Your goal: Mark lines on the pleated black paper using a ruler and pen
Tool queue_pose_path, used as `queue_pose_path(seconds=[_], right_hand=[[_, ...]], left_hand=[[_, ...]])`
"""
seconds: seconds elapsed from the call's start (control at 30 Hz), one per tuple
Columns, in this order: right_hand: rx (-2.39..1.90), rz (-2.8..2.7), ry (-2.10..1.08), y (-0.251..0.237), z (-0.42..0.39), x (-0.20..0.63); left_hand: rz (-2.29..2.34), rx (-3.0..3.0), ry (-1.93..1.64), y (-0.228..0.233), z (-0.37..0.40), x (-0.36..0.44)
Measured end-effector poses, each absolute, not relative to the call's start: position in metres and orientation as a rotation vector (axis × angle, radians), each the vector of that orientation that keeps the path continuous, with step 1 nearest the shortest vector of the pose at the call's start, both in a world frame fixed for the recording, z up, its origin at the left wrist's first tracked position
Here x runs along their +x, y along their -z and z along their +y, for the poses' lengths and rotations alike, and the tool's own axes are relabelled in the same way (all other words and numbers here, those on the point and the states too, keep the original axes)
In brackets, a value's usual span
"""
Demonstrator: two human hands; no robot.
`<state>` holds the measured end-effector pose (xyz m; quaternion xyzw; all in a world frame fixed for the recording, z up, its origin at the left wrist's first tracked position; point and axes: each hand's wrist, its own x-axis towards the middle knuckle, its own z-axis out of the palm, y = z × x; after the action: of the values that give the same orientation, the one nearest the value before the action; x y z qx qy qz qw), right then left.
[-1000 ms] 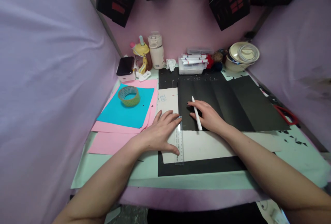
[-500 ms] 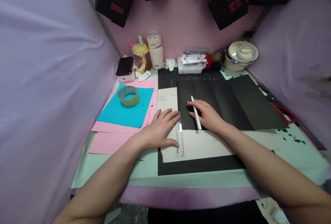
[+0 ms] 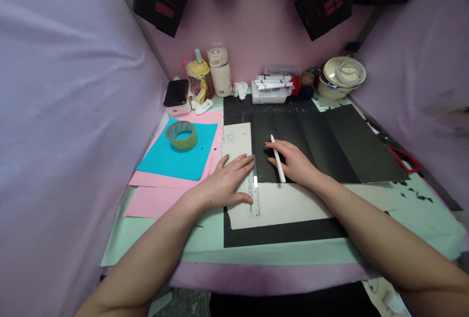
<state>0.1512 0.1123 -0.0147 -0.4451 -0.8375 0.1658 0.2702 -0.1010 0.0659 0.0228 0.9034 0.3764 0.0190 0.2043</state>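
Moved: since a moment ago the clear ruler (image 3: pixel 253 187) has slid a little away from the desk's near edge, and the left hand (image 3: pixel 227 182) went with it.
Ruler: it lies flat on the pale card (image 3: pixel 300 204), right along the left edge of the black paper (image 3: pixel 322 146).
How it handles: thin, light and smooth, so I think it slips easily; pressing down on its middle looks best.
Left hand: spread flat and open, fingertips on the ruler, gripping nothing.
Right hand (image 3: pixel 295 163): lying on the black paper, fingers loosely curled around a white pen (image 3: pixel 278 159).
Paper: black sheet is thin and bendy, with fold lines.
Left side: tape roll (image 3: pixel 181 135) on blue paper (image 3: pixel 176 153), over pink paper (image 3: pixel 154 200).
Back of desk (image 3: pixel 154 243): box of markers (image 3: pixel 273 88).
Right side: red scissors (image 3: pixel 405 159).
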Motion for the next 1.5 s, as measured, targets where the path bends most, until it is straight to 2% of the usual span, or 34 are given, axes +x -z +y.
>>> queue_pose_path(seconds=[1.5], right_hand=[[-1.183,-2.251,-0.455,0.0155,0.1125,0.1518]], left_hand=[[0.985,2.433,-0.017,-0.0237,0.0715,-0.0979]])
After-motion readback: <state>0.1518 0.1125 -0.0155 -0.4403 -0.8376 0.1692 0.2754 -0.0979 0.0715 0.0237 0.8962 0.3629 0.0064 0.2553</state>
